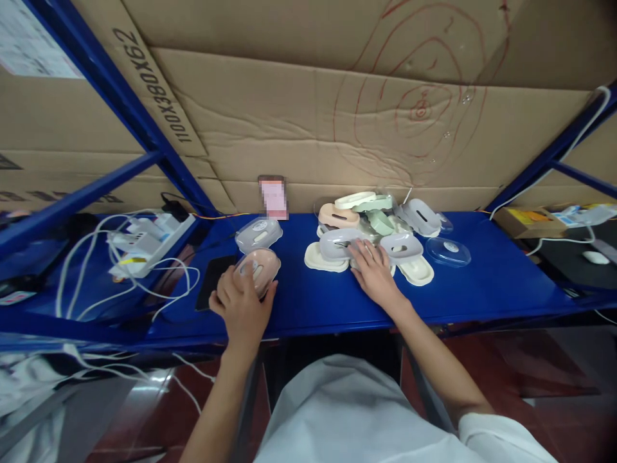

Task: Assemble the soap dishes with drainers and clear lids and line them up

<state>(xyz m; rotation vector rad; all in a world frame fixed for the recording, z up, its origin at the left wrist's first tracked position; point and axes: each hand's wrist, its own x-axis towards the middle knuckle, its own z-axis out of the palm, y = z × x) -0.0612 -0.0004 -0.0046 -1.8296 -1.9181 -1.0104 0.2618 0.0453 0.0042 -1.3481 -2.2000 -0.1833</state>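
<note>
My left hand (241, 302) is closed over a pink oval soap box (263, 265) with a clear lid, its thumb on the near right side. Just behind it sits a grey soap box (259, 235), also with a clear lid and a round sticker. My right hand (375, 270) lies over the near edge of a pile, fingers stretched out, touching parts there; what is under the fingertips is hidden. Around it are a grey slotted soap tray (337, 245), another grey tray (402, 247), cream bases (417, 271), a peach tray (339, 216) and green parts (380, 222).
A clear lid (448, 251) lies right of the pile. A dark flat pad (212, 283) lies by my left hand. A phone-like item (273, 197) leans on the cardboard wall (270, 116). Power strips with cables (154, 244) are at left, a carton (530, 222) at right.
</note>
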